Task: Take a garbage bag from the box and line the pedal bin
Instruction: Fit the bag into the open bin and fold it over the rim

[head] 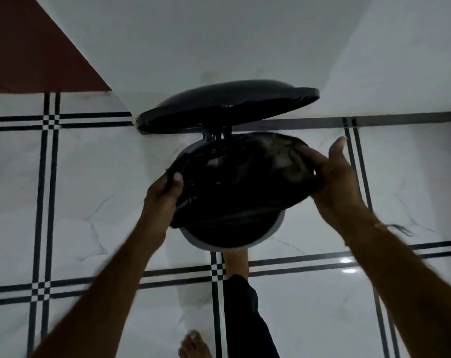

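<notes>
A round pedal bin with a pale rim [276, 229] stands on the tiled floor below me, its black lid [227, 104] tipped up toward the wall. A black garbage bag [240, 182] is stretched across the bin's mouth. My left hand [165, 192] pinches the bag's left edge, thumb on top. On the right, my right hand [332, 174] grips the bag's edge with its fingers under the plastic and the thumb raised. A foot [236, 263] in a dark trouser leg reaches under the bin's front. The box is not in view.
White marble floor tiles with black double lines [49, 202] surround the bin. A white wall [219, 47] rises right behind it, with a dark red panel [31, 55] at the upper left. My other bare foot [193, 344] stands at the bottom.
</notes>
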The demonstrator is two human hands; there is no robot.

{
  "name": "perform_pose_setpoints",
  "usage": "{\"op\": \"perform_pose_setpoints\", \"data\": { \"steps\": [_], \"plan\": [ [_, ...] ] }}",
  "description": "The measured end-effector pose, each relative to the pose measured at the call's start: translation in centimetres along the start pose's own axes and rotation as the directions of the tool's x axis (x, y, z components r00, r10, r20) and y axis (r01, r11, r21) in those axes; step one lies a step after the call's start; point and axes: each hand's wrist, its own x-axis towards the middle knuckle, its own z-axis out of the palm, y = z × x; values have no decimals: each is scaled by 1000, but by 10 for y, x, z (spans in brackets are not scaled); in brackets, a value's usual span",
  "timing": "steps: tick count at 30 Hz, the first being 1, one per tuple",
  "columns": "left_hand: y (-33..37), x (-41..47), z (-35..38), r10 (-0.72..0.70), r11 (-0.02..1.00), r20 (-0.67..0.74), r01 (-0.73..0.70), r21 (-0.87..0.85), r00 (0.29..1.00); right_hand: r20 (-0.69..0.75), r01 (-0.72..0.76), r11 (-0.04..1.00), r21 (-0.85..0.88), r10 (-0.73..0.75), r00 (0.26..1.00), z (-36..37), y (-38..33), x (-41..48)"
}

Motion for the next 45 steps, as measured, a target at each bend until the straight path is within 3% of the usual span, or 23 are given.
{"op": "perform_pose_setpoints", "data": {
  "steps": [2, 4, 6, 10, 16, 19, 23, 30, 38, 42, 45],
  "plan": [
    [-5, 14, -7, -104, 973, -11, 100, -207, 994, -13, -10, 1000, -25, 10, 1000, -5, -1, 6],
    [-5, 23, -26, -243, 850, 11, 219, -480, 970, -78, -40, 997, 64, 45, 996, -15, 3, 17],
    [-7, 25, -39, -294, 740, 78, 278, -612, 953, -118, -37, 983, 182, 59, 991, -22, 8, 24],
    [-4, 23, -41, -270, 738, 160, 311, -599, 950, -114, -48, 933, 356, 95, 989, -29, 19, 26],
    [5, 34, -37, -229, 718, 191, 298, -629, 955, 98, -93, 964, 248, 70, 993, -17, 12, 30],
    [11, 51, -38, -199, 680, 138, 238, -693, 970, 48, -60, 960, 273, 48, 998, -10, 1, 50],
    [11, 72, -33, -196, 721, 107, 217, -658, 975, 37, -57, 963, 263, 49, 998, 0, -5, 82],
    [-4, 86, -31, -231, 810, 142, 271, -520, 963, 29, -121, 960, 251, 118, 993, 3, 26, 101],
    [-19, 71, -37, -376, 796, 162, 407, -447, 912, -3, -117, 970, 214, 120, 993, -5, 21, 89],
    [-35, 43, -36, -416, 671, 296, 510, -539, 860, 78, -170, 973, 156, 160, 984, -18, 33, 79],
    [-38, 32, -39, -431, 621, 293, 516, -590, 854, 150, -200, 969, 143, 179, 972, -28, 44, 71]
  ]
}}
